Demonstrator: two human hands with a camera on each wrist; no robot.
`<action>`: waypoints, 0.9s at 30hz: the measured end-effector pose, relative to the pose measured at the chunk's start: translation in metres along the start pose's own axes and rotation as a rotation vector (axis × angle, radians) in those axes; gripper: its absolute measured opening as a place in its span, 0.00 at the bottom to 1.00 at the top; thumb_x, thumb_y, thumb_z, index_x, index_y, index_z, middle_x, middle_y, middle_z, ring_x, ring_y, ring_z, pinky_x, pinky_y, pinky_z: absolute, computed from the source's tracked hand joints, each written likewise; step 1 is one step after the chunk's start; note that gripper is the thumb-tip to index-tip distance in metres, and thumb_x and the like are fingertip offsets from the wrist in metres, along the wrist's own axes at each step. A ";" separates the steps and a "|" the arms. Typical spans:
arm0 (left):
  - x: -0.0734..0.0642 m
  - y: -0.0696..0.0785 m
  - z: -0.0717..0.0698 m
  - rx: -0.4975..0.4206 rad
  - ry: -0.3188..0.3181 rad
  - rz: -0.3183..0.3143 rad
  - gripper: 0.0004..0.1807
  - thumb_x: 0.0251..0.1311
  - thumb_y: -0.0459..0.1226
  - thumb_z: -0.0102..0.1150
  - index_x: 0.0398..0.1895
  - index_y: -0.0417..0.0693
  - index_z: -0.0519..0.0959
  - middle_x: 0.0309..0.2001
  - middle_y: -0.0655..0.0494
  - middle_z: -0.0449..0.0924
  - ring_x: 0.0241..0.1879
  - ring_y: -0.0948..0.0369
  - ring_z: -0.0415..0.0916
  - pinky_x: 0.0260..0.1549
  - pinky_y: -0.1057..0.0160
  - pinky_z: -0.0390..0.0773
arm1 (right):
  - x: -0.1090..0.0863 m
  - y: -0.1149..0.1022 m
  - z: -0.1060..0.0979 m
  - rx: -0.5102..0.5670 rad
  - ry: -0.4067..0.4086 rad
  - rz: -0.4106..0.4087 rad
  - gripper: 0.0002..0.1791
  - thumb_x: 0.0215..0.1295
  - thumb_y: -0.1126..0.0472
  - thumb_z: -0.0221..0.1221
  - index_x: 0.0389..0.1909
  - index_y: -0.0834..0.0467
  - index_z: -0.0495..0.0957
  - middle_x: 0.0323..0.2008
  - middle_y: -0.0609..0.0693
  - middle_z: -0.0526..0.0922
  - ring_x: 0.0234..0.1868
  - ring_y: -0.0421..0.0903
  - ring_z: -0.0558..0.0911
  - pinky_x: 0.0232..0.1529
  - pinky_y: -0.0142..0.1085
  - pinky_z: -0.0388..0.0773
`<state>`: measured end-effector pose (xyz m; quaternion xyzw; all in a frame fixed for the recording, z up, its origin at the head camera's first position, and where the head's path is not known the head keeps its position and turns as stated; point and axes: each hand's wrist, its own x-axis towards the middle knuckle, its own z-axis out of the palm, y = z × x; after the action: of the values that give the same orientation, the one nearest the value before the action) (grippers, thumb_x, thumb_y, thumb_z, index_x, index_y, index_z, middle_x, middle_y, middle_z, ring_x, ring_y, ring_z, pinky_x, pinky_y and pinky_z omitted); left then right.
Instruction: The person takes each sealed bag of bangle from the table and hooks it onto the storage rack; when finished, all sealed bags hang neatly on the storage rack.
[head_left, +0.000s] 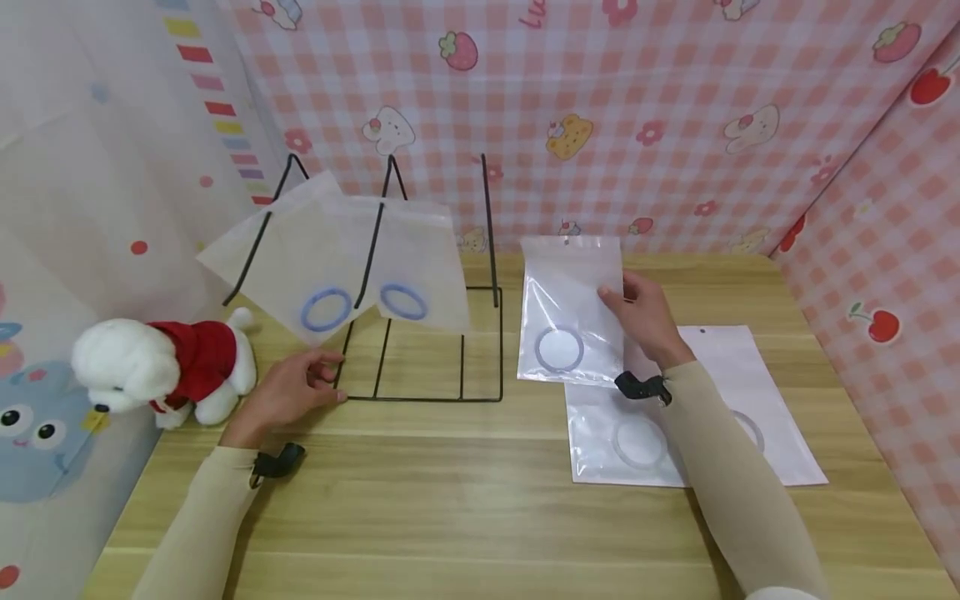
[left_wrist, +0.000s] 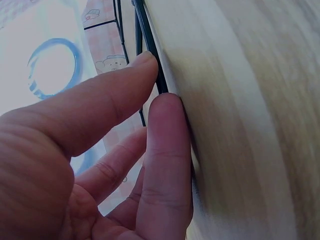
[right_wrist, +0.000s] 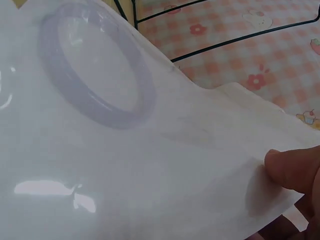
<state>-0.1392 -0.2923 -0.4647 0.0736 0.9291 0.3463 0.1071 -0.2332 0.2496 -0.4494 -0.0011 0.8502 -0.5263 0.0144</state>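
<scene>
A black wire rack (head_left: 420, 400) stands on the table, and my left hand (head_left: 288, 392) pinches its front left corner between thumb and fingertips. Two translucent zip bags lean in the rack: the left bag (head_left: 292, 250) is tilted and has a blue ring (head_left: 326, 310) near its bottom; the right bag (head_left: 423, 250) has another blue ring (head_left: 403, 302). To the right of the rack, my right hand (head_left: 645, 317) grips the right edge of an upright clear-fronted bag (head_left: 570, 283). A pale lavender ring (right_wrist: 95, 65) shows inside that bag in the right wrist view.
More white bags (head_left: 720, 358) lie flat on the table under my right forearm, with pale rings inside. A white plush dog (head_left: 123, 362) in a red top sits left of the rack. Checked pink cloth (head_left: 675, 183) covers the back and right sides.
</scene>
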 end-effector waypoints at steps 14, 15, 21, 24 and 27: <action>0.002 -0.001 0.001 0.018 0.012 0.018 0.33 0.61 0.41 0.77 0.67 0.39 0.78 0.47 0.46 0.85 0.45 0.57 0.83 0.44 0.66 0.79 | -0.057 -0.032 -0.002 0.079 0.103 -0.163 0.26 0.80 0.46 0.57 0.71 0.53 0.76 0.60 0.54 0.82 0.50 0.43 0.83 0.44 0.26 0.81; 0.002 -0.001 0.001 0.017 0.012 0.018 0.33 0.61 0.41 0.77 0.67 0.39 0.78 0.46 0.46 0.85 0.45 0.57 0.83 0.43 0.66 0.79 | -0.061 -0.033 -0.002 0.088 0.109 -0.188 0.25 0.81 0.47 0.57 0.70 0.54 0.77 0.59 0.53 0.82 0.49 0.42 0.83 0.44 0.27 0.81; 0.002 -0.003 0.000 0.030 0.010 0.017 0.32 0.61 0.40 0.77 0.67 0.40 0.78 0.46 0.48 0.85 0.44 0.58 0.83 0.44 0.66 0.79 | -0.082 -0.039 -0.001 0.150 0.109 -0.319 0.20 0.81 0.55 0.58 0.67 0.58 0.79 0.53 0.42 0.86 0.45 0.38 0.86 0.42 0.28 0.84; 0.003 -0.004 0.000 0.034 0.010 0.018 0.32 0.61 0.40 0.77 0.67 0.41 0.78 0.46 0.48 0.85 0.44 0.58 0.83 0.44 0.66 0.79 | -0.094 -0.040 -0.001 0.169 0.108 -0.350 0.19 0.81 0.59 0.57 0.67 0.58 0.80 0.52 0.38 0.87 0.45 0.38 0.88 0.42 0.29 0.85; 0.002 -0.003 0.000 0.027 0.009 0.024 0.32 0.60 0.40 0.78 0.67 0.40 0.78 0.46 0.47 0.85 0.44 0.57 0.83 0.44 0.65 0.79 | -0.106 -0.043 -0.002 0.180 0.125 -0.350 0.18 0.81 0.60 0.56 0.66 0.60 0.80 0.50 0.37 0.87 0.44 0.38 0.88 0.42 0.29 0.85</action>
<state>-0.1414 -0.2945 -0.4673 0.0845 0.9332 0.3354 0.0976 -0.1277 0.2338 -0.4075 -0.1148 0.7860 -0.5935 -0.1299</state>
